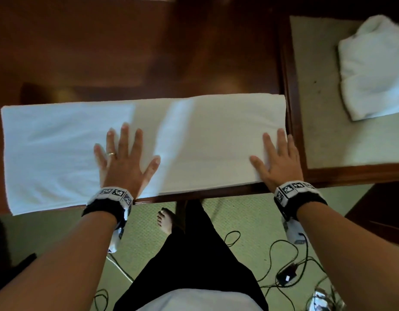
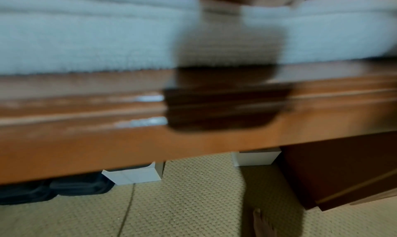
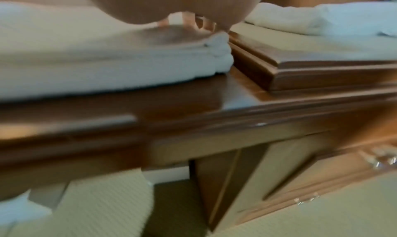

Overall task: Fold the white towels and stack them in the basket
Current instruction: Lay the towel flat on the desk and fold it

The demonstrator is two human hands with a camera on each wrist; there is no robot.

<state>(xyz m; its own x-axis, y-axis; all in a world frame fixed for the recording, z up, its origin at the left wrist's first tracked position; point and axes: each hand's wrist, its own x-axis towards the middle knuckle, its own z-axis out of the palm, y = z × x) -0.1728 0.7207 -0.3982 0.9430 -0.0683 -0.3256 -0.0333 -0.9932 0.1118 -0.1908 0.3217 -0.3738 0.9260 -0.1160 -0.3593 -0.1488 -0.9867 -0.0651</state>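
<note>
A long white towel lies flat along the near edge of the dark wooden table, with its right part folded over into a thicker layer. My left hand presses flat on the towel's middle, fingers spread. My right hand lies flat on the folded right end, by the table's right edge. The left wrist view shows the towel's near edge, blurred. In the right wrist view the folded layers sit under my palm. No basket is in view.
A lower side table with a pale top stands to the right and carries a crumpled white towel. Cables and a small black device lie on the green carpet. My bare foot stands under the table edge.
</note>
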